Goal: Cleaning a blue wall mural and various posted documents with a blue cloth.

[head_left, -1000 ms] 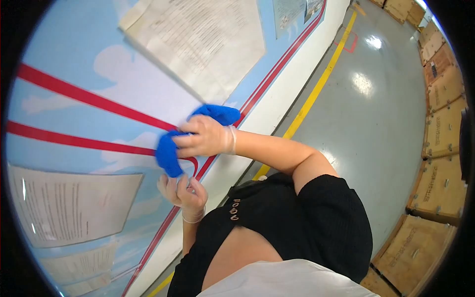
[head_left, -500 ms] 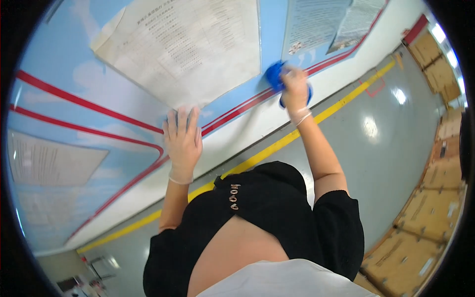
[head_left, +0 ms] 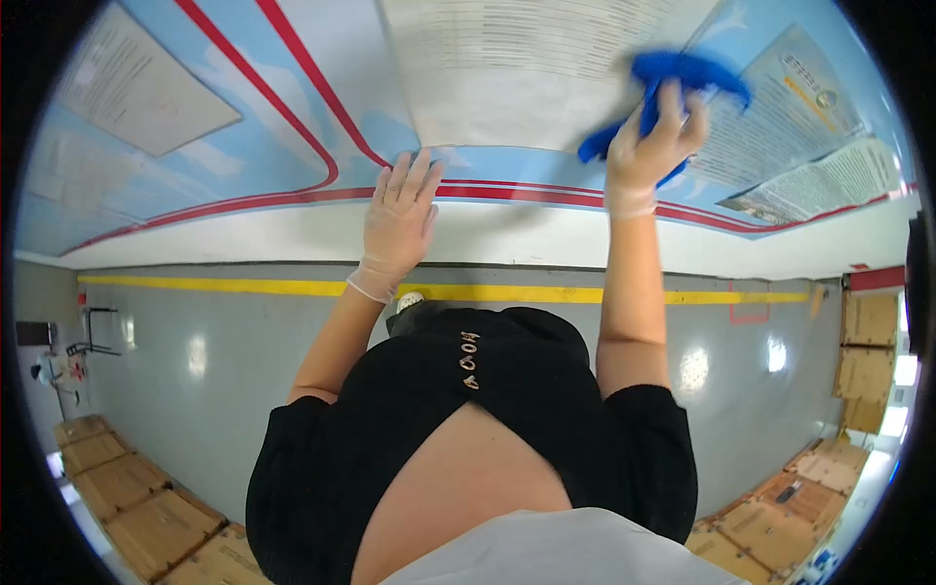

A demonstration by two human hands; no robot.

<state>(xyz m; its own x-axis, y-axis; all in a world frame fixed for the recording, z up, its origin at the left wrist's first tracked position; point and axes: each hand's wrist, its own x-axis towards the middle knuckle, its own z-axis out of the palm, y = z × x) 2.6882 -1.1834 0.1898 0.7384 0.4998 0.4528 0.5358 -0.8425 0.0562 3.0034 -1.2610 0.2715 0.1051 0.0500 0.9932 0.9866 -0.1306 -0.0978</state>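
My right hand, in a clear thin glove, grips a crumpled blue cloth. The cloth is pressed to the wall at the right lower corner of a large white paper sheet; its edges are smeared by motion. My left hand, gloved too, rests with fingers stretched out on the light-blue wall panel, just below the left lower corner of that sheet. Red stripes run along the panel under both hands.
More papers hang on the panel: a white one at left, printed sheets at right. Below the panel is a white wall strip. A yellow line crosses the grey floor. Stacked brown boxes stand at lower left and right.
My view has turned, so the wall now runs level across the top. My right hand has moved the blue cloth up onto the large sheet's corner. My left hand stays on the panel.
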